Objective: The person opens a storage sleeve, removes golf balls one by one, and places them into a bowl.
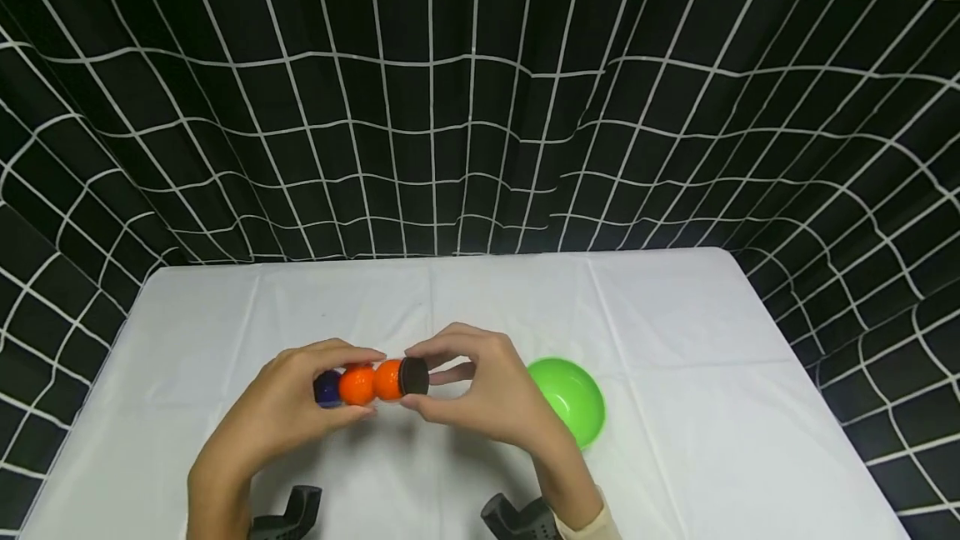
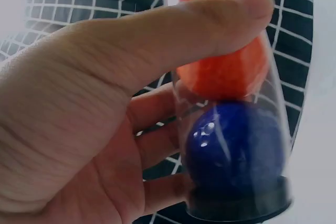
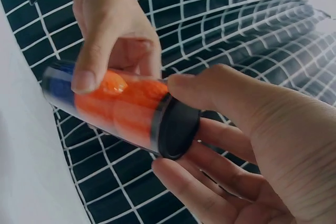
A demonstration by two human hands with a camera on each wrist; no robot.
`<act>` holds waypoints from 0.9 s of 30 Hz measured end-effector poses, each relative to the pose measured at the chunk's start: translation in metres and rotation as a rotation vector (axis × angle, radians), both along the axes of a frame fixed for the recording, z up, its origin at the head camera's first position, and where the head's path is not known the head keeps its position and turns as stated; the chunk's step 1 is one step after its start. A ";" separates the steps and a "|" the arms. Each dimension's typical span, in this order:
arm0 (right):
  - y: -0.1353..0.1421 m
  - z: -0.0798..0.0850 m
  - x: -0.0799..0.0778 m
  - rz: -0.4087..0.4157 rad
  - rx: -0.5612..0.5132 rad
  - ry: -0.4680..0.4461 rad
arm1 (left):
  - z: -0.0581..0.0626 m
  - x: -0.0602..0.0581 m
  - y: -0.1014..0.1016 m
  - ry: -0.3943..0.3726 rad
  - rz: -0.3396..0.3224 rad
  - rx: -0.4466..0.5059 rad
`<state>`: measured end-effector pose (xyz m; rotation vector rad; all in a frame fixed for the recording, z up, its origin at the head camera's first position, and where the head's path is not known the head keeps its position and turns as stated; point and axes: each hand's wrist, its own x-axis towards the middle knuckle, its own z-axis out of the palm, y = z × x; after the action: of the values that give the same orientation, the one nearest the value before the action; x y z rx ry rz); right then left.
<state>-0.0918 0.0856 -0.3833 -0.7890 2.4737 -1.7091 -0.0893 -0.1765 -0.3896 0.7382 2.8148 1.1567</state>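
A clear plastic tube (image 3: 142, 121) lies almost level between both hands above the table. Inside it are a blue ball (image 2: 233, 148) and two orange balls (image 1: 357, 385). My left hand (image 1: 296, 386) grips the tube around the blue-ball end, thumb on one side and fingers on the other. At the opposite end my right hand (image 1: 483, 386) pinches the black cap (image 1: 414, 376) between thumb and fingertips. The cap sits on the tube's end. A black base (image 2: 239, 202) closes the blue-ball end in the left wrist view.
A green bowl (image 1: 573, 398) stands on the white-covered table (image 1: 690, 407), partly behind my right forearm. Black curtains with a white grid (image 1: 450, 98) rise behind the table and at both sides. Dark wrist devices (image 1: 296, 515) show below the hands.
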 end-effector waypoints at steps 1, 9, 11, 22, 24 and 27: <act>0.001 0.001 0.000 0.007 -0.007 -0.008 | 0.003 0.001 -0.001 -0.009 -0.006 0.000; 0.003 0.001 0.001 0.049 0.006 -0.006 | 0.003 0.001 -0.003 -0.043 -0.040 -0.001; 0.002 0.001 0.000 0.042 0.005 -0.013 | 0.001 0.000 -0.003 -0.046 -0.035 -0.001; -0.012 -0.006 -0.001 -0.005 -0.040 -0.068 | -0.002 0.003 -0.009 0.004 0.030 -0.024; -0.012 -0.007 -0.001 0.003 -0.043 -0.070 | -0.001 0.004 -0.009 0.009 0.039 -0.036; -0.012 -0.008 -0.001 0.025 -0.039 -0.067 | 0.001 0.005 -0.011 0.008 0.048 -0.054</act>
<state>-0.0925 0.0735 -0.3914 -0.7499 2.3843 -1.7498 -0.0841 -0.1870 -0.3891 0.6761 2.8730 1.0816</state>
